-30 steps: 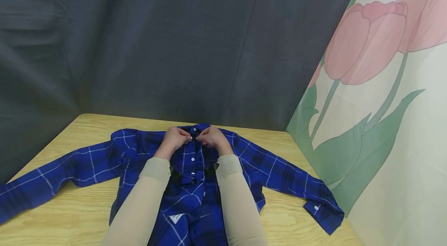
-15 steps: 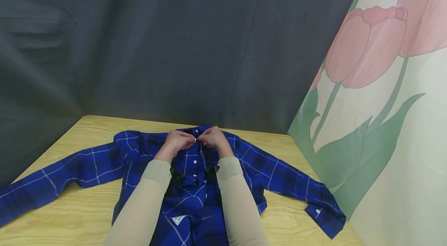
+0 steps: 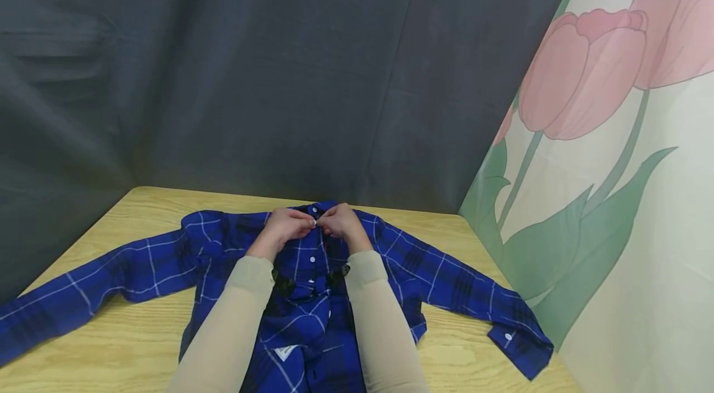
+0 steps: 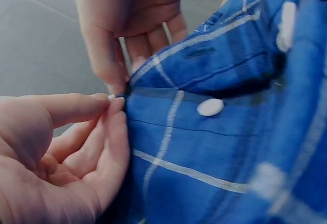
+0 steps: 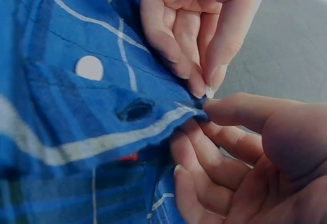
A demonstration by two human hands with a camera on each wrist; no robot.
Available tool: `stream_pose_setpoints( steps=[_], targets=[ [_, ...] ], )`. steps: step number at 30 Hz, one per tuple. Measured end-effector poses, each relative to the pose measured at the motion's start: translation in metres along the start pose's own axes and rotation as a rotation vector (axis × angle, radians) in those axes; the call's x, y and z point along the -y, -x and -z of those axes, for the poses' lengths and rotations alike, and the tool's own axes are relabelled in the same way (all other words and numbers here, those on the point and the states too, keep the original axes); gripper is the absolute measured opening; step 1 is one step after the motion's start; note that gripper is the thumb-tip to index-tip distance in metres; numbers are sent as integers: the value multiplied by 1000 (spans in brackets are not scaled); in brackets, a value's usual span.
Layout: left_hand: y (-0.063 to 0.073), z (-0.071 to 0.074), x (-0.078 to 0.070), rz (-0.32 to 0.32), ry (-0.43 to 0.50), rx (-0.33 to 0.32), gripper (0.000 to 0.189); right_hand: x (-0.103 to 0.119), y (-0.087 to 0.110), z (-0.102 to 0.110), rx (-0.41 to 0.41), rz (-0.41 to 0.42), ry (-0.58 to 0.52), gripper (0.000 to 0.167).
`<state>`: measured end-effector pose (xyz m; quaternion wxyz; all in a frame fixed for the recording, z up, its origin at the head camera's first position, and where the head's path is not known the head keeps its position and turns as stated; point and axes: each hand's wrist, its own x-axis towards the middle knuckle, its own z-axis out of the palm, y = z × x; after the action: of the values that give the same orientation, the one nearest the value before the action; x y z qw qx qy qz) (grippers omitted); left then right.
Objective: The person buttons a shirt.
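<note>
A blue plaid shirt (image 3: 223,263) lies front up, sleeves spread to both sides. Near the collar, my left hand (image 3: 287,232) pinches a small white button (image 5: 209,92) between thumb and fingertips. My right hand (image 3: 342,222) pinches the edge of the opposite buttonhole strip (image 5: 163,124), its thumb on top and fingers beneath. Both hands' fingertips meet at this spot, where the button sits at the cloth edge. Whether any of it is in a buttonhole I cannot tell. Another white button (image 4: 210,107) and an unfilled buttonhole (image 5: 135,110) show close by.
The shirt lies on a light wooden table (image 3: 139,337). Behind the table hangs a dark grey cloth (image 3: 290,70). A wall panel with painted tulips (image 3: 586,83) stands at the right. One cuff (image 3: 519,343) is folded near the table's right edge.
My left hand has moved slightly right with the button, closing the gap to my right hand's fingertips. The head view has shifted a little; the shirt's sleeves lie as before.
</note>
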<state>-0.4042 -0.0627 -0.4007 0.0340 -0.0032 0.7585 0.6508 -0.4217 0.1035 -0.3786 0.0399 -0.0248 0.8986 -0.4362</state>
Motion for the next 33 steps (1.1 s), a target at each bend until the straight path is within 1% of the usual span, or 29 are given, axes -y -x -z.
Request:
stream_pose_setpoints(
  steps=[4, 7, 10, 11, 13, 18, 20, 25, 29, 33],
  targets=[
    [0, -3, 2, -17, -22, -56, 24, 1, -2, -1, -19, 16, 46, 13],
    [-1, -5, 4, -27, -66, -92, 21, 3, -2, -1, -58, 25, 104, 12],
    [-1, -5, 6, -34, -103, -119, 19, 7, 1, 0, -96, 17, 147, 14],
    [-1, -6, 7, -34, -108, -124, 19, 8, 2, 1, -99, 14, 148, 15],
    [-2, -6, 8, -30, -119, -130, 18, 10, 4, 3, -75, 18, 140, 19],
    [-4, -6, 10, -17, -110, -106, 21, 11, 6, 3, 76, 58, 118, 22],
    [-4, -5, 9, -10, -91, -85, 23, 10, 5, 2, 105, 65, 118, 21],
    [-4, -1, 5, 24, -39, -38, 24, 8, 4, 1, 72, 35, 79, 19],
    [-3, 2, 2, 43, -20, -12, 23, 7, 3, 0, 47, 11, 30, 15],
    [-2, 2, 0, 37, -4, -4, 24, 7, 2, 1, 50, -15, -43, 16]
  ],
)
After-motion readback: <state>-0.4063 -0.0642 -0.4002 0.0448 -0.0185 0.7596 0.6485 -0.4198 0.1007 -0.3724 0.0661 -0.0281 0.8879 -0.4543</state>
